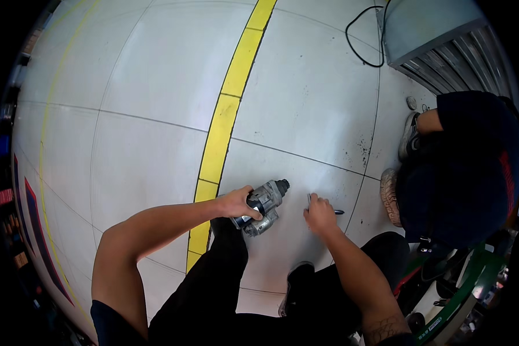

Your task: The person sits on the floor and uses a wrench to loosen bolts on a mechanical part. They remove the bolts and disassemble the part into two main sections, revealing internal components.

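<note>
A grey metal starter motor (pixel 266 198) with a dark toothed end and a smaller cylinder along its side rests by my left knee. My left hand (pixel 238 204) is wrapped round its body, thumb across the near side. To the right, apart from the motor, my right hand (pixel 320 214) is closed over the floor. A short metallic piece shows at its fingertips, and a dark, slim handle-like end (pixel 339 212) sticks out on its other side. Whether these belong to one tool, I cannot tell; the fingers hide the middle.
Yellow tape (pixel 220 130) runs along the pale tiled floor (pixel 155 86). A person in dark clothes (pixel 458 173) crouches at the right. Behind them stands a grey ribbed metal cabinet (pixel 438 29) with a black cable (pixel 349 40). A green-edged cart (pixel 464 297) is at the lower right.
</note>
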